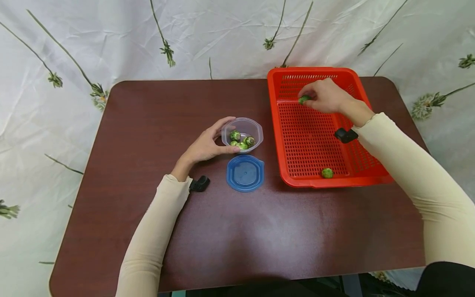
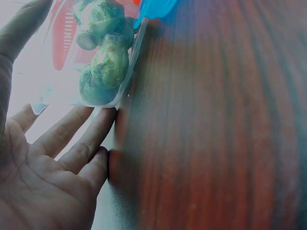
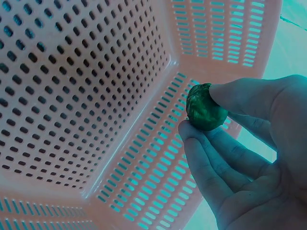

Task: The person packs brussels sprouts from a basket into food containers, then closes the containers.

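My right hand (image 1: 326, 97) pinches a Brussels sprout (image 3: 206, 108) between thumb and fingertips, over the far part of the red basket (image 1: 283, 165). Another Brussels sprout (image 1: 327, 173) lies at the basket's near side. To the left, a clear plastic tub (image 1: 258, 131) stands on the table with several Brussels sprouts (image 2: 105, 67) inside. My left hand (image 1: 208, 142) holds this tub from its left side, thumb along the near wall and fingers at the far one. Just in front of the tub lies a blue lid (image 1: 245, 173).
The brown table (image 1: 167, 107) has rounded corners, and a white cloth (image 1: 222, 37) with a flower print hangs behind it. The slotted basket has raised walls and sits at the table's back right.
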A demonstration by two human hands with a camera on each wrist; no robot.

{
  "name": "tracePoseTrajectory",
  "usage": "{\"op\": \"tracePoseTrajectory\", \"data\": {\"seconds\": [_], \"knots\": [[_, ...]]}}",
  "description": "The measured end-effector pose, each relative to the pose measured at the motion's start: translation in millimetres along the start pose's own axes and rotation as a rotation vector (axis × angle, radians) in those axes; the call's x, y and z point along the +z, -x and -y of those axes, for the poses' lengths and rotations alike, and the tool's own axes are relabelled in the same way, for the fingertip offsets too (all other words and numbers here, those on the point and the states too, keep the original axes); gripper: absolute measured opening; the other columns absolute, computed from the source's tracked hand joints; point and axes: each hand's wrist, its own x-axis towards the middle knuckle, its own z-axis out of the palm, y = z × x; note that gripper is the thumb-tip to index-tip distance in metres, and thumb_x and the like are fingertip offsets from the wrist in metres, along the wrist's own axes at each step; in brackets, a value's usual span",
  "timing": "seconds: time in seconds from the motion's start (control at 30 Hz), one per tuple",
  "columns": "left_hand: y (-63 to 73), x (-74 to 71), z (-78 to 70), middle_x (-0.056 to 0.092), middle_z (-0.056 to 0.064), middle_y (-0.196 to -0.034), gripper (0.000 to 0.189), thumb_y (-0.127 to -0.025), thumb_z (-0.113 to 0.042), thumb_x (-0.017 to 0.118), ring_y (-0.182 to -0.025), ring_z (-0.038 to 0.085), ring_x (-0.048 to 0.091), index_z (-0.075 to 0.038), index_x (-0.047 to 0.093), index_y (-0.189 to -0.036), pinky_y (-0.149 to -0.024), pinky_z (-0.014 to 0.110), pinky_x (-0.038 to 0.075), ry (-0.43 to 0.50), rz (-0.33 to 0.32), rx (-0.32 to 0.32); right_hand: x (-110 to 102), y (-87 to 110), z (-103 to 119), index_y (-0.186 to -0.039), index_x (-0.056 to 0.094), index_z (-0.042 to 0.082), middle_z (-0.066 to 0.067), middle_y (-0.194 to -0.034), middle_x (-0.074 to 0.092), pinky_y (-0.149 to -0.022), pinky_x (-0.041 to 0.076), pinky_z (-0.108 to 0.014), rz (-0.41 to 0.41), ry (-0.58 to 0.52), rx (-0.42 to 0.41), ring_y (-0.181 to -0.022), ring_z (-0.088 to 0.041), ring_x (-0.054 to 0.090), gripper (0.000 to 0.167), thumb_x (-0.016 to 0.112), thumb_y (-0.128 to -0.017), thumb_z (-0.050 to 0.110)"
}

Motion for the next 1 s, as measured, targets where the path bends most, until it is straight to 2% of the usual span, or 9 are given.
{"op": "tracePoseTrajectory", "data": {"seconds": [0.23, 0.33, 0.5, 0.73, 0.87, 1.0], "knots": [[0.4, -0.9, -1.8, 0.054, 0.005, -0.146, 0.084, -0.083, -0.022, 0.084, -0.139, 0.02, 0.048, -0.03, 0.037, -0.153, -0.116, 0.046, 0.034, -0.004, 0.002, -0.002, -1, 1.7, 8, -0.121, 0.068, 0.001, -0.018, -0.108, 0.073, -0.091, 0.053, -0.049, -0.02, 0.0, -0.032, -0.099, -0.033, 0.069, 0.027, 0.059, -0.098, 0.011], [0.8, -0.7, -2.0, 0.054, 0.003, -0.145, 0.085, -0.083, -0.023, 0.084, -0.139, 0.019, 0.048, -0.03, 0.037, -0.153, -0.116, 0.045, 0.034, -0.009, 0.003, -0.004, -2, 3.2, 14, -0.12, 0.069, 0.003, -0.015, -0.104, 0.074, -0.082, 0.052, -0.043, -0.032, 0.014, -0.043, -0.089, -0.029, 0.066, 0.026, 0.06, -0.098, 0.012], [1.3, -0.3, -2.8, 0.054, 0.003, -0.145, 0.086, -0.082, -0.022, 0.085, -0.139, 0.019, 0.049, -0.029, 0.037, -0.153, -0.116, 0.046, 0.035, 0.0, 0.0, -0.002, -3, 5.0, 24, -0.118, 0.07, 0.004, -0.011, -0.093, 0.072, -0.067, 0.041, -0.035, -0.062, 0.033, -0.083, -0.071, -0.024, 0.055, 0.024, 0.061, -0.097, 0.012], [0.8, -0.1, -3.6, 0.054, 0.005, -0.146, 0.085, -0.082, -0.022, 0.085, -0.138, 0.02, 0.049, -0.031, 0.037, -0.152, -0.115, 0.046, 0.035, 0.014, 0.001, -0.008, -6, 9.4, 34, -0.118, 0.07, 0.004, -0.011, -0.099, 0.072, -0.074, 0.047, -0.036, -0.082, 0.019, -0.125, -0.08, -0.024, 0.063, 0.023, 0.062, -0.097, 0.012], [1.2, -0.1, -3.8, 0.054, 0.004, -0.146, 0.085, -0.082, -0.023, 0.085, -0.138, 0.019, 0.049, -0.032, 0.037, -0.152, -0.115, 0.045, 0.036, 0.011, 0.003, -0.01, -9, 12.2, 39, -0.119, 0.07, 0.005, -0.011, -0.097, 0.072, -0.076, 0.048, -0.037, -0.084, 0.01, -0.125, -0.081, -0.025, 0.064, 0.024, 0.064, -0.097, 0.012], [2.5, -0.8, -4.3, 0.053, 0.002, -0.145, 0.085, -0.082, -0.024, 0.085, -0.137, 0.017, 0.049, -0.033, 0.037, -0.152, -0.115, 0.044, 0.036, 0.007, 0.0, -0.011, -10, 12.9, 47, -0.12, 0.07, 0.005, -0.011, -0.099, 0.072, -0.078, 0.05, -0.039, -0.087, 0.002, -0.165, -0.085, -0.026, 0.066, 0.025, 0.065, -0.096, 0.011]]}}
